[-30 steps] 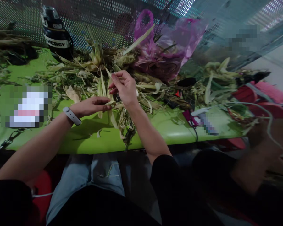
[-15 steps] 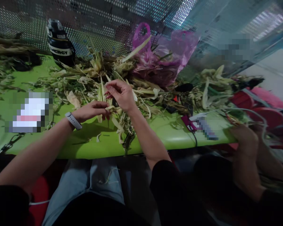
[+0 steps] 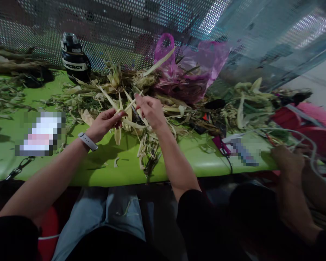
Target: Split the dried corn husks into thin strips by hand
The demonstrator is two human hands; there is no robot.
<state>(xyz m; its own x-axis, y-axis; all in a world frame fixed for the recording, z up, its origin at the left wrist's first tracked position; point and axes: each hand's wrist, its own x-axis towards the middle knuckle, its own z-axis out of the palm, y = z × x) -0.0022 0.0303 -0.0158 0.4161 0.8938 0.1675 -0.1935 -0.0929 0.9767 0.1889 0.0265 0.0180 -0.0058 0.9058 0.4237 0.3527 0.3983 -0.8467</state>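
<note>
Both my hands work at a bundle of dry, pale corn husk strips [image 3: 130, 119] above a lime-green table [image 3: 105, 170]. My left hand [image 3: 104, 123], with a white band on its wrist, pinches the husk strips from the left. My right hand [image 3: 149, 110] is closed on a thin pale strip that sticks up to the left between its fingertips. The two hands are close together, almost touching. Loose strips hang from the bundle down to the table's front edge.
A heap of husks [image 3: 97, 94] covers the back of the table. A black bottle [image 3: 74, 61] stands at the back left, a pink plastic bag [image 3: 187, 69] at the back middle, before a perforated metal screen. Another person's hands [image 3: 290, 159] work at the right.
My left hand has risen toward my right and pinched the husks higher. My right hand has shifted slightly right with its strip. The other person's hand has moved closer to the table's edge.
</note>
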